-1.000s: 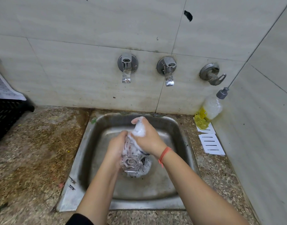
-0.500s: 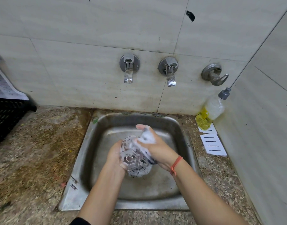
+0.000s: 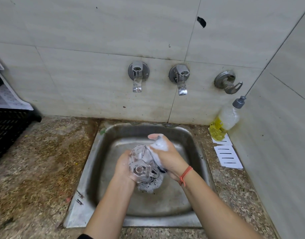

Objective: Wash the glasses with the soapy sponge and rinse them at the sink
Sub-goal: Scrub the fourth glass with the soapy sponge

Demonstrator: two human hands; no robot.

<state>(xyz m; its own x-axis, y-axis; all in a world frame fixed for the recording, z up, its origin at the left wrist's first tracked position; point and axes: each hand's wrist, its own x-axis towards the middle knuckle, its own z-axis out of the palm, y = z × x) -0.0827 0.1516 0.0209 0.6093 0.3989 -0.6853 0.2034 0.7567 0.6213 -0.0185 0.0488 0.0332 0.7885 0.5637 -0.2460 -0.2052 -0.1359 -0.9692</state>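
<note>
Over the steel sink [image 3: 89, 178], my left hand [image 3: 122, 167] grips a clear faceted glass [image 3: 139, 163], its base turned toward me. My right hand [image 3: 167, 155], covered in white foam, presses a soapy sponge [image 3: 157, 161] against the right side of the glass; only a dark edge of the sponge shows under the palm. A clump of foam [image 3: 150, 186] lies on the sink floor below the glass. No water runs from the taps.
Two taps [image 3: 137, 78] [image 3: 180, 79] and a third fitting [image 3: 227, 82] stick out of the tiled wall. A yellow soap bottle [image 3: 224, 121] and white paper strips [image 3: 227, 156] sit at the right. A black crate [image 3: 6, 128] stands on the stone counter [image 3: 36, 169] at the left.
My hands and the glass have lowered slightly in the sink. The right hand has slid from the glass's upper end down along its right side.
</note>
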